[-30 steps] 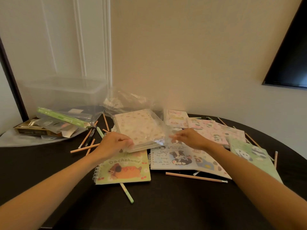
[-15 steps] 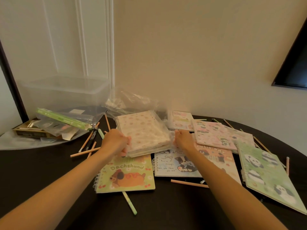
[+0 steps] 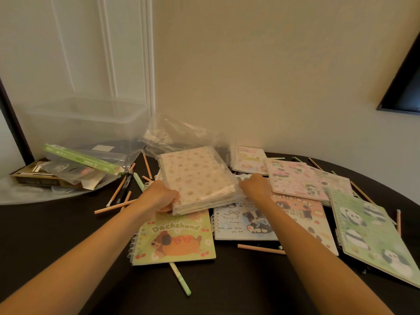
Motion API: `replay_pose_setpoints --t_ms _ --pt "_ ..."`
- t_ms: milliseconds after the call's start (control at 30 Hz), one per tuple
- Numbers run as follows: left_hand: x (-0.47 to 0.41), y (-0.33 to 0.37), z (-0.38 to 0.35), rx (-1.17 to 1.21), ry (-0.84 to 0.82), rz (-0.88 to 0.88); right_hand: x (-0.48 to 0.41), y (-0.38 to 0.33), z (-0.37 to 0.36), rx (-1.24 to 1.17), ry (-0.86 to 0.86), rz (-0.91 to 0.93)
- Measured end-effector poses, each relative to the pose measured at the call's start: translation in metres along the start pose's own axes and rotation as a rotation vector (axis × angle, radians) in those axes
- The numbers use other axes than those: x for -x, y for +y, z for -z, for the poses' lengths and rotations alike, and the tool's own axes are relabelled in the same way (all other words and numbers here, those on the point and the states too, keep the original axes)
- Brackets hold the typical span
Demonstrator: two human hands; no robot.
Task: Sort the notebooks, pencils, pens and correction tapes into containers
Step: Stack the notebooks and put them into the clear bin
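fingers of the left hand [image 3: 159, 197] are curled round the near left corner of the pack [image 3: 197, 178], gripping it, thumb tucked under the edge. right hand [image 3: 255, 187] sits at the pack's right edge, fingers bent in toward it, tips hidden behind the knuckles: pinching or only touching, cannot tell. the pack, notebooks wrapped in clear film, lies between the two hands, its near corner over the dachshund notebook [image 3: 175, 239]. under the right wrist lies the dog notebook [image 3: 241, 221]. just right of that hand is the pink notebook [image 3: 295, 180], and further right the panda notebook [image 3: 368, 233]. back by the forearms, a pencil [image 3: 259, 248] and a green pen [image 3: 180, 278] lie on the dark table [image 3: 68, 235]. beyond the left fingers are loose pencils [image 3: 113, 206], a green box [image 3: 84, 160] and the clear container [image 3: 86, 123] by the wall.
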State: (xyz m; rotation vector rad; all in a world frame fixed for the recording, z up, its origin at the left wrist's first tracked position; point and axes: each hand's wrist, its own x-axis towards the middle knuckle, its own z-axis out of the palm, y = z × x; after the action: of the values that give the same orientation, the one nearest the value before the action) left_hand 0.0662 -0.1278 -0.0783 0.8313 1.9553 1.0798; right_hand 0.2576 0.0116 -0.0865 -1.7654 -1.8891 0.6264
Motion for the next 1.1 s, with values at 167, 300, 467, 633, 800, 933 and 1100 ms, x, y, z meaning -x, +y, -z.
replay_pose_setpoints --t_ms 167,300,467,633,800,933,1100 --pt "0.0 0.004 -0.004 0.141 -0.064 0.055 0.004 -0.002 -0.002 -0.078 0.018 -0.027" --pt "0.002 0.006 0.001 0.296 -0.087 0.078 0.007 -0.004 0.006 -0.303 -0.058 -0.183" --pt "0.007 0.01 0.006 0.479 -0.184 0.159 0.01 -0.009 0.014 -0.514 -0.112 -0.333" --pt "0.013 0.016 0.004 0.598 -0.224 0.153 0.014 -0.004 0.014 -0.865 -0.181 -0.311" --pt "0.016 0.018 0.007 0.683 -0.216 0.139 0.03 0.002 0.011 -1.083 -0.105 -0.376" --pt "0.019 0.017 0.009 0.708 -0.22 0.139 0.044 -0.005 0.014 -1.149 -0.052 -0.342" --pt "0.019 0.016 0.009 0.706 -0.216 0.142 0.055 -0.005 0.018 -1.201 -0.108 -0.345"
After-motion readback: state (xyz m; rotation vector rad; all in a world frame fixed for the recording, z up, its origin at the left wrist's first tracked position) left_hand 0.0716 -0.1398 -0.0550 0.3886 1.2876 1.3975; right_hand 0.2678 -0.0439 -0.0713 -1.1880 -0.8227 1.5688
